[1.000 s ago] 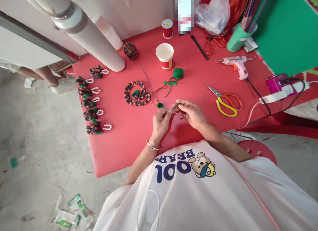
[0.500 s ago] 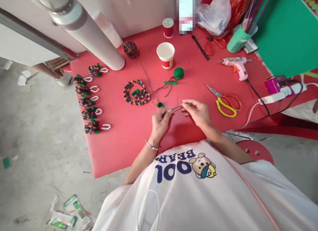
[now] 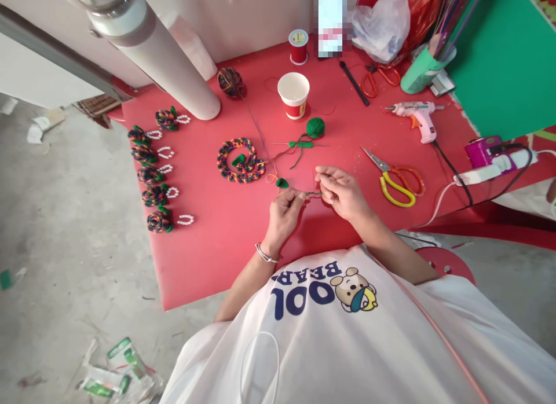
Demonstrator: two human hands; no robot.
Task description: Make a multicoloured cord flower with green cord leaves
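A short dark green yarn strand stretches between my hands above the table's front part. My left hand is closed, pinching one end between thumb and forefinger. The other end runs into the curled fingers of my right hand, which is closed on it. Beside the right fingertips stands a thin line, too fine to make out. A small green crocheted leaf lies just beyond my left fingers. Farther off are a coiled multicoloured crocheted braid, a green-handled crochet hook and a green yarn ball.
Scissors and a pink glue gun lie on the right, near a power strip. A paper cup and multicoloured yarn ball stand behind. Several crocheted flowers with bead loops line the left edge.
My right fingertips have risen slightly and the hand has turned, while the strand's right end sits lower. My left hand has shifted slightly right. The whole view has also moved a little.
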